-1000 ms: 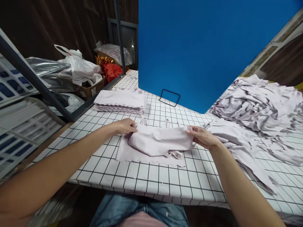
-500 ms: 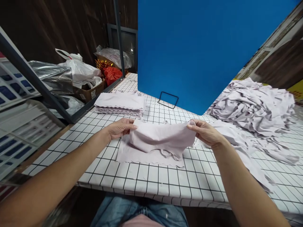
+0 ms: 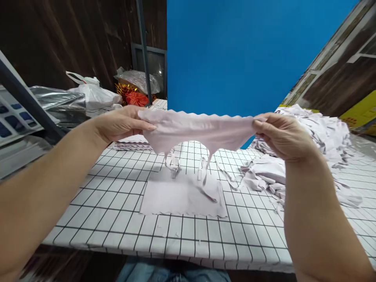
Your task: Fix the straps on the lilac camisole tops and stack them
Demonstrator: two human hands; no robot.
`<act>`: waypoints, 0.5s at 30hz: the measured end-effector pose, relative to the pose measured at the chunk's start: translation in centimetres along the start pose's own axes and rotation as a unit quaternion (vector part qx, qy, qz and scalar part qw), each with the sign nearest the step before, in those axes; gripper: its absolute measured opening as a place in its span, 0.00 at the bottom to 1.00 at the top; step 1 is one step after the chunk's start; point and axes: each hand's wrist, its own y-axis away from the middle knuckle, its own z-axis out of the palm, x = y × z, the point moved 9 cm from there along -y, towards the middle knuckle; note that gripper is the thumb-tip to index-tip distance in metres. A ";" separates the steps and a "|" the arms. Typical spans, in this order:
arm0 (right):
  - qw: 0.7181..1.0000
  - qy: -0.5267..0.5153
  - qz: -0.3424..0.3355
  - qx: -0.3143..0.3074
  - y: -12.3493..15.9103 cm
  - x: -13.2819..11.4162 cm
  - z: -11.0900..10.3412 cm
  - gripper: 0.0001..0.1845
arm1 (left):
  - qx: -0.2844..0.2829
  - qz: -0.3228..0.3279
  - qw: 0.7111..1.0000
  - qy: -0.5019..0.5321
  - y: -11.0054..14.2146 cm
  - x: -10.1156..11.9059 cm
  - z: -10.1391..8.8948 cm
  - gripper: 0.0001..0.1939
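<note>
My left hand (image 3: 123,123) and my right hand (image 3: 283,135) each pinch one end of a pale pink bralette (image 3: 196,127), stretched between them above the table. Its scalloped hem runs along the top, and its thin straps dangle below. Beneath it a flat piece of the same pale fabric (image 3: 167,197) lies on the table, a scalloped edge towards me. Behind my left hand shows part of a folded stack (image 3: 133,145) of such garments, mostly hidden. Loose garments (image 3: 268,174) with straps lie by my right forearm.
A black-and-white checked cloth (image 3: 249,239) covers the table. A blue board (image 3: 223,55) stands at the back. To the far right rises a large heap of pale garments (image 3: 323,133). Grey metal posts (image 3: 143,51), plastic bags (image 3: 96,96) and crates (image 3: 17,117) are at the left.
Both hands have lifted the bralette up off the flat fabric and pulled it taut. It now hangs with the scalloped hem up and straps down. The view has tilted up slightly.
</note>
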 end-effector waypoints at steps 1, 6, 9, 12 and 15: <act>1.000 0.001 -0.014 0.002 0.0 -0.9 -0.2 0.10 | 0.006 0.026 1.000 -0.004 0.2 1.0 -0.2 0.26; 0.996 -0.025 0.062 -0.061 -1.3 1.4 1.2 0.12 | 0.033 -0.001 0.999 -0.001 -0.8 0.3 -0.8 0.26; 0.990 -0.042 0.125 -0.053 -3.6 4.3 2.2 0.13 | 0.072 -0.102 0.992 -0.027 -3.5 -3.0 -2.5 0.24; 0.994 -0.024 0.104 0.024 -6.7 3.8 1.6 0.08 | 0.145 -0.086 0.980 -0.107 -6.3 -2.2 -5.3 0.23; 0.995 0.030 -0.003 0.100 -8.8 -0.1 0.3 0.07 | 0.206 0.016 0.961 -0.184 -7.4 2.6 -6.7 0.30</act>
